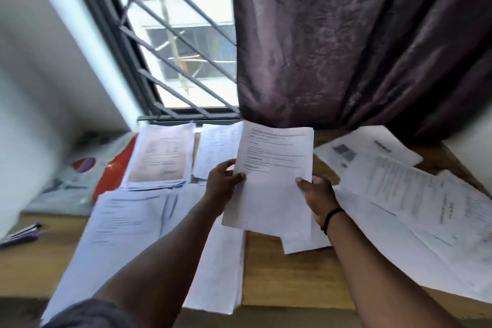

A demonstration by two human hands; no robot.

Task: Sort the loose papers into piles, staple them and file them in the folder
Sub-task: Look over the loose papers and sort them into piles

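Both hands lift printed sheet above wooden desk. Left hand pinches left edge, thumb on top; right hand pinches right edge. Sorted piles lie left of grip, loose papers right, curtain behind.

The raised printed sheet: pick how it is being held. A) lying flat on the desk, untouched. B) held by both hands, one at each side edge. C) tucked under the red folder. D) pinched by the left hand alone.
B: the left hand and the right hand each grip a side edge of the printed sheet, lifted above the desk.
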